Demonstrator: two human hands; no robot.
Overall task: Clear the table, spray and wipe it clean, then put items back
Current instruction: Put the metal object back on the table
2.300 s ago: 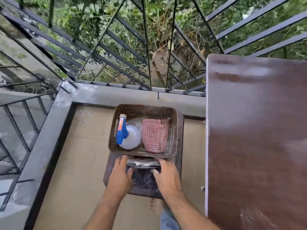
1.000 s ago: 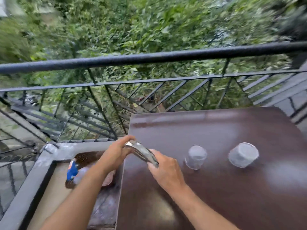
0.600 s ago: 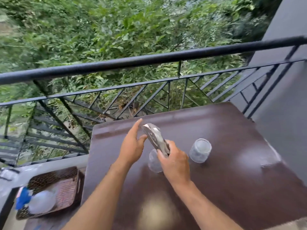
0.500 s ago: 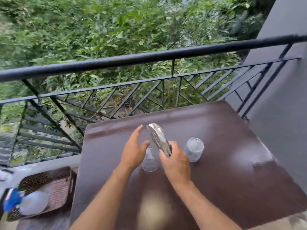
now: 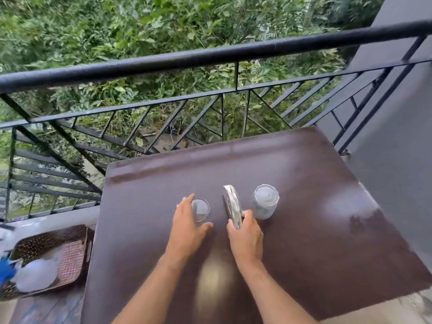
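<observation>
Soft, even daylight is cast over the scene from the open foliage side beyond the railing [image 5: 210,56]; no hard shadows are formed. Broad pale glare is spread on the glossy brown tabletop [image 5: 327,230], strongest right of the right hand's [image 5: 245,237] grip, and a blurred yellowish reflection is seen between the forearms. The railing is bowed by wide-angle distortion. The basket [image 5: 46,239] at the lower left edge is smeared and out of focus.

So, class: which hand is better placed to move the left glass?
Left. The left hand already curls around that glass, while the right hand is busy gripping the tilted metal plate.
</observation>
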